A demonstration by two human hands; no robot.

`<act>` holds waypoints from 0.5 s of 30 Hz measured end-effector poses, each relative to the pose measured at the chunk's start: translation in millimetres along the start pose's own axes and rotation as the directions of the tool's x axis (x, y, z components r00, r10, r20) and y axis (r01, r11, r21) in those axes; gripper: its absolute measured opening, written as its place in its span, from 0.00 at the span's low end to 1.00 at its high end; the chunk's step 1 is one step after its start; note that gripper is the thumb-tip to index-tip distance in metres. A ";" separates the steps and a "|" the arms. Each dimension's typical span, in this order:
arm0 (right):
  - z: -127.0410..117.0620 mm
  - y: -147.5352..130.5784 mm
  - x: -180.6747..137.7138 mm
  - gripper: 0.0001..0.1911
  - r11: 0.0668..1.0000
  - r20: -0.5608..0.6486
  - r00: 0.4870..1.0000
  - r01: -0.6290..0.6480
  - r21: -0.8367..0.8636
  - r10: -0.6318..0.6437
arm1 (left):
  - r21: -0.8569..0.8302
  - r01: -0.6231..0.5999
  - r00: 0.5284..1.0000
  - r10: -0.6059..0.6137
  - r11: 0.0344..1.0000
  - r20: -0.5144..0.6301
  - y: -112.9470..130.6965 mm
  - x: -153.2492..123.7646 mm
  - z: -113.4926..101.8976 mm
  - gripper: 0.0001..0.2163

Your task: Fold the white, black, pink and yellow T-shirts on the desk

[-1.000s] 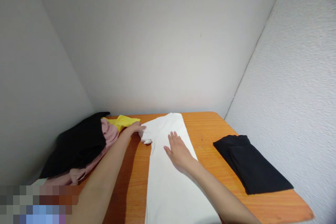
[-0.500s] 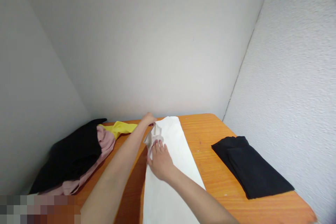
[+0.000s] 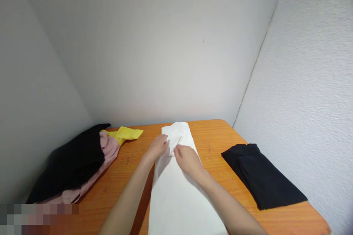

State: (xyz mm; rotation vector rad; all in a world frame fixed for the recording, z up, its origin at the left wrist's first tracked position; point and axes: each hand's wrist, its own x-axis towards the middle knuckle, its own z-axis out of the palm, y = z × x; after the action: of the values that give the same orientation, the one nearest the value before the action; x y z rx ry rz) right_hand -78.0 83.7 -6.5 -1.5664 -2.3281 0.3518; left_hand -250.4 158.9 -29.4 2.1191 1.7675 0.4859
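2 hands [image 3: 172,152], 1 white garment [image 3: 176,194], 2 black garments [image 3: 261,176], 1 pink [image 3: 109,150], 1 yellow [image 3: 125,134].

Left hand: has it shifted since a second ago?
Yes. The left hand moved right, away from the yellow garment, onto the white shirt beside the right hand.

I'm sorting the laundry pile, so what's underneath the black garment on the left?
Under the black garment a pink garment sticks out, and a yellow one pokes out behind it. How far they run beneath, or whether more clothes lie there, is covered by the black fabric.
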 end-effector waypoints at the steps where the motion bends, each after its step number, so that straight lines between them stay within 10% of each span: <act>1: -1.9 8.8 15.1 0.26 0.999 -0.056 0.998 -0.015 -0.029 0.013 | 0.026 -0.008 1.000 0.007 1.000 0.010 -0.6 -11.2 5.0 0.22; 6: 20.5 35.3 73.3 0.24 0.994 -0.014 0.997 0.073 -0.084 -0.074 | 0.103 -0.051 0.999 0.050 0.993 0.013 2.2 -44.1 32.9 0.32; 15: 55.8 65.5 88.1 0.28 0.978 0.102 0.986 0.147 -0.145 -0.133 | 0.173 -0.191 0.980 0.176 0.966 0.097 -26.2 -59.1 34.6 0.37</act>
State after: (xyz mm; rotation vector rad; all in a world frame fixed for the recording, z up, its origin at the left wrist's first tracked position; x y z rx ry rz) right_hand -74.9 188.2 -71.6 -1.4685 -2.5742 0.2205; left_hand -266.9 103.8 -74.8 2.4065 1.6339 0.2885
